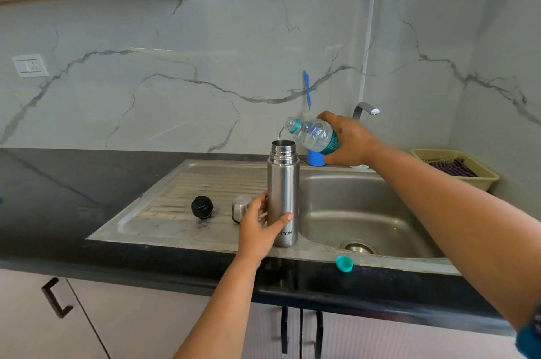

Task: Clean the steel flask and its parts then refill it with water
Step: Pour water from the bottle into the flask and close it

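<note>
The left hand (257, 227) is gripping the upright flask (282, 192) on the sink's (205, 171) draining board, while the right hand (348, 139) is holding a tilted water bottle (313, 133), its mouth just above and right of the flask's opening, pouring

The left hand (259, 230) covered part of the steel cup (240, 208) and the flask's (282, 194) logo; the right hand (347, 140) hid the water bottle's (313, 134) base.
</note>
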Demonstrator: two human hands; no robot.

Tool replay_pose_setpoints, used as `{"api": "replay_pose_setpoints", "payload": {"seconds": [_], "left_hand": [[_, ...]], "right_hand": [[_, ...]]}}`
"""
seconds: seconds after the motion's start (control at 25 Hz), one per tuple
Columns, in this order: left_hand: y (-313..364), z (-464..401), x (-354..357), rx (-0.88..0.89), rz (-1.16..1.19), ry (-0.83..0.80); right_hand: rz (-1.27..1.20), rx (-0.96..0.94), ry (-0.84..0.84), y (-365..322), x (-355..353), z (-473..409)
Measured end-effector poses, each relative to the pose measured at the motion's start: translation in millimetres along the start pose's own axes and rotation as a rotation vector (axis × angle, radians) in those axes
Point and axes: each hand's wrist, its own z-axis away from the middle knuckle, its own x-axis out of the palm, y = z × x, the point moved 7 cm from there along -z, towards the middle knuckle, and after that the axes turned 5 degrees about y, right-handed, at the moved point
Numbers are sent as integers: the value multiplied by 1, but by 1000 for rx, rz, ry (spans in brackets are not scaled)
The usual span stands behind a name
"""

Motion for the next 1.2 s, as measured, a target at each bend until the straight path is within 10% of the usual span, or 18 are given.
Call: {"api": "replay_pose_setpoints", "payload": {"seconds": [1.2], "left_hand": [[5,6,-3,34,-69,28]], "right_hand": [[296,30,-4,15,-15,-12]]}}
